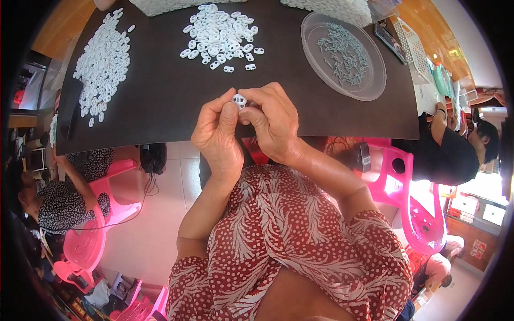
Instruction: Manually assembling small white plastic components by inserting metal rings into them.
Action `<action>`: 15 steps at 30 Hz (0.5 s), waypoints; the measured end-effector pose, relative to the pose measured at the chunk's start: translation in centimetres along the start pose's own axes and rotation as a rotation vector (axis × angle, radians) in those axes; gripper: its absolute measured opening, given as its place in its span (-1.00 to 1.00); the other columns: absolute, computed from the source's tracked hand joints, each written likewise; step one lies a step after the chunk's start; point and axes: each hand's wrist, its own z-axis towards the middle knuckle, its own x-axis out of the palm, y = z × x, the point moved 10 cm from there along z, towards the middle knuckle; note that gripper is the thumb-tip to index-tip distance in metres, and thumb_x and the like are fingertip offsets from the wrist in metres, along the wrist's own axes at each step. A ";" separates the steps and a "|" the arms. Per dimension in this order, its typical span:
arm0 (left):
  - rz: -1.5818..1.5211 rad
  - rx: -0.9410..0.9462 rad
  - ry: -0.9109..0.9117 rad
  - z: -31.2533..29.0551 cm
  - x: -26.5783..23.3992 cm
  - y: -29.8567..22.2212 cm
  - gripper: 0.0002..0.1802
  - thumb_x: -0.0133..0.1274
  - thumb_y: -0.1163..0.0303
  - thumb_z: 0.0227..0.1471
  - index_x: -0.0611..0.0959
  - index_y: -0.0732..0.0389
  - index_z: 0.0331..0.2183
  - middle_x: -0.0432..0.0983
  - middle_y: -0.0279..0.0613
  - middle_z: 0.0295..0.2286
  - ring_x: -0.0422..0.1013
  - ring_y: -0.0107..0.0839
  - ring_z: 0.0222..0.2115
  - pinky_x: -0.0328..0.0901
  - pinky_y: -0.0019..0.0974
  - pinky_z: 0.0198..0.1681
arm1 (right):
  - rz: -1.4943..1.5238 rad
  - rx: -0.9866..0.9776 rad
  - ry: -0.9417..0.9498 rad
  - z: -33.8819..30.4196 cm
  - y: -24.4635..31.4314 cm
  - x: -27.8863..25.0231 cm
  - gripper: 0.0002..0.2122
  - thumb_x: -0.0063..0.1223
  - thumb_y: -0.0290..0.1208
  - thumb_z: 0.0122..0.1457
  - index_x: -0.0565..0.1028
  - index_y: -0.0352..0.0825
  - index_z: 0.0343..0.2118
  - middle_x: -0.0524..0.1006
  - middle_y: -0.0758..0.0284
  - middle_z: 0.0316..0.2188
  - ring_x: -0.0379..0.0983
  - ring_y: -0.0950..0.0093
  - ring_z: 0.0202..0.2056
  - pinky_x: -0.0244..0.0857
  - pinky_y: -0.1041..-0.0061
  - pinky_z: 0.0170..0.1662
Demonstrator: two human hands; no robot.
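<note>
White piece (239,100): between the fingertips of both hands, held up in front of the person, above the near part of the tabletop (160,107).
Left hand (220,125): closed on the piece from its left, thumb and fingers pinching it.
Right hand (274,113): closed from the other side, thumb and curled fingers touching the piece; the two hands meet around it.
Hidden at the fingertips: much of the piece is covered; a rounded white face with dark openings shows, and whether anything else is pinched with it I cannot tell.
Middle pile (219,35): loose white pieces straight beyond the hands, some lying singly at its near side.
Left pile (104,69): a long spread of white pieces, well apart from the hands.
Round clear dish (313,59): beyond the hands to the right, holding slender grey-green pieces (345,53) too small to make out singly.
Far edge: two white heaps, one near the middle (182,6) and one farther right (334,9), are cut off by the picture's top.
Near edge: runs just below the hands, the forearms reaching across it.
Open room: dark surface stretches between the hands and the left pile, with a narrower strip before the middle pile and another toward the dish.
</note>
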 end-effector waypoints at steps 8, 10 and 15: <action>0.206 0.173 0.039 -0.5 0.4 -1.1 -0.78 0.00 0.40 0.12 0.52 0.36 -0.25 0.40 -0.36 -0.48 0.27 -0.69 -0.55 0.24 -0.60 -0.45 | 0.047 -0.037 -0.098 -0.5 0.6 0.0 -0.78 0.06 -0.69 -0.03 0.44 -0.49 -0.26 0.45 0.27 -0.49 0.32 0.46 -0.49 0.23 0.56 -0.48; 0.212 0.192 0.034 -0.6 0.3 -1.3 -0.78 0.00 0.38 0.12 0.52 0.35 -0.25 0.39 -0.37 -0.49 0.27 -0.69 -0.55 0.24 -0.61 -0.45 | 0.059 -0.026 -0.106 -0.5 0.6 0.1 -0.78 0.06 -0.70 -0.03 0.45 -0.49 -0.26 0.46 0.26 -0.48 0.32 0.46 -0.48 0.24 0.56 -0.47; 0.145 0.157 0.009 -0.7 0.3 -1.6 -0.78 -0.01 0.38 0.14 0.50 0.35 -0.25 0.42 -0.33 -0.43 0.31 -0.68 -0.48 0.27 -0.59 -0.39 | 0.067 -0.002 -0.065 -0.6 0.5 0.5 -0.75 0.10 -0.67 -0.06 0.43 -0.44 -0.25 0.46 0.27 -0.44 0.33 0.41 -0.46 0.26 0.51 -0.43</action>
